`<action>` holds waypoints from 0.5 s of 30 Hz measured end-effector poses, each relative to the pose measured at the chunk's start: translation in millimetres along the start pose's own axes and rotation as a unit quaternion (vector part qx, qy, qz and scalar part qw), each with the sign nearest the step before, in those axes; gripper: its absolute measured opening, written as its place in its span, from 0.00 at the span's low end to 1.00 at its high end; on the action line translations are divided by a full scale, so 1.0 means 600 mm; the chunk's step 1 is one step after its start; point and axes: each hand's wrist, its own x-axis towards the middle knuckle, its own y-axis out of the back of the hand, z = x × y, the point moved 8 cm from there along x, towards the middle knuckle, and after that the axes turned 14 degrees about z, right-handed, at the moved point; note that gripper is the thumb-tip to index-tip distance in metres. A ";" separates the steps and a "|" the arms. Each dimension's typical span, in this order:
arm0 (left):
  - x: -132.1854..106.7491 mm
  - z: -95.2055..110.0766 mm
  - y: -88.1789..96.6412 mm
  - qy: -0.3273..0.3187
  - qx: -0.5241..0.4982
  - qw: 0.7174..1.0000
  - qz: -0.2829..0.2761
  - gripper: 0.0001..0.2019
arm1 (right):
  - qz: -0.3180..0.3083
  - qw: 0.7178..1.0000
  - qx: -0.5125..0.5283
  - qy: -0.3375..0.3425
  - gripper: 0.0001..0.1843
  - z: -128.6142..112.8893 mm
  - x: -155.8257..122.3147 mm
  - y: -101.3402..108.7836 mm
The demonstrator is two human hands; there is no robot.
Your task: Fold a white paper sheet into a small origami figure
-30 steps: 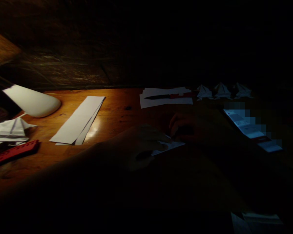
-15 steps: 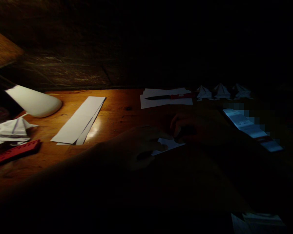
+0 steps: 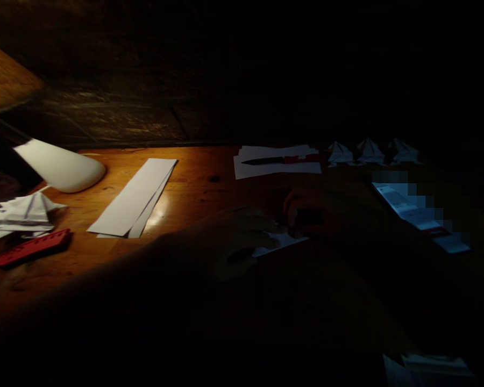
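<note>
in the head view, we are finding the left hand (image 3: 236, 231) lying over a small white paper (image 3: 286, 242) on the counter (image 3: 196, 185), fingers touching it. the right hand (image 3: 308, 209) is resting at the paper's right end, fingers curled; in this darkness we are unable to tell whether either hand is actually gripping. the paper itself is sitting between the two, near the middle of the counter.

beyond the hands, a knife (image 3: 284, 160) is lying on a stack of paper strips (image 3: 258, 172), and three folded paper pieces (image 3: 370, 152) are standing in a row to its right. two loose strips (image 3: 131, 199) are lying to the left, near the left forearm (image 3: 155, 250).

we are judging the poor light the main hazard: it could be causing misplaced fingers and a crooked edge. too light a hold could be letting the paper skid. a careless reach towards the stack could be meeting the knife, and a sweeping forearm could be scattering the loose strips.
</note>
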 end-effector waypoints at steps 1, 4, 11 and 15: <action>-0.002 -0.002 -0.001 0.000 -0.006 1.000 -0.006 0.22 | -0.001 1.000 0.005 -0.003 0.05 -0.001 0.000 0.001; -0.004 -0.009 -0.001 -0.012 -0.026 1.000 -0.006 0.22 | 0.000 1.000 0.011 -0.010 0.05 -0.003 -0.001 0.004; -0.002 -0.010 0.005 -0.041 -0.025 0.999 0.015 0.16 | 0.017 1.000 0.001 -0.005 0.06 -0.008 -0.002 0.007; -0.002 -0.007 0.007 -0.045 -0.032 0.998 0.016 0.16 | 0.022 1.000 0.005 0.006 0.05 -0.011 -0.003 0.003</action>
